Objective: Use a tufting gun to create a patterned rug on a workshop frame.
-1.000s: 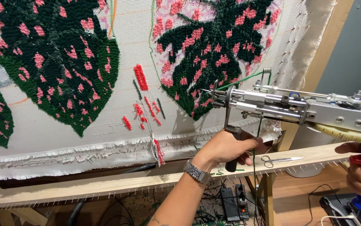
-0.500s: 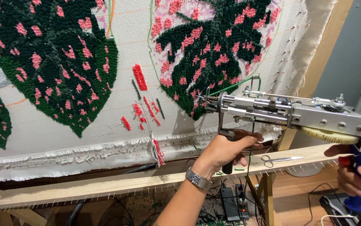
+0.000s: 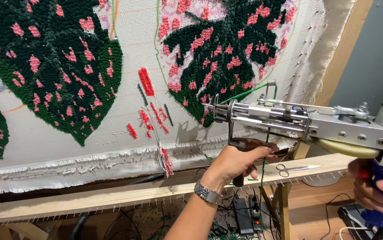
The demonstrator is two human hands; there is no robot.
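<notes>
Metal tufting gun with blue grip [image 3: 307, 122]: left hand [image 3: 236, 162] clenched on its front handle, right hand [image 3: 371, 191] grasping the blue grip; needle just off the stretched white cloth [image 3: 89, 151] near its lower right edge. Green-and-pink leaf motifs largely filled; lower margin untufted.

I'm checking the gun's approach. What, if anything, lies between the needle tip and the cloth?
Nothing visible. The tufting gun, held by the left hand and right hand, has its needle tip pointing across open air at the backing cloth.
</notes>
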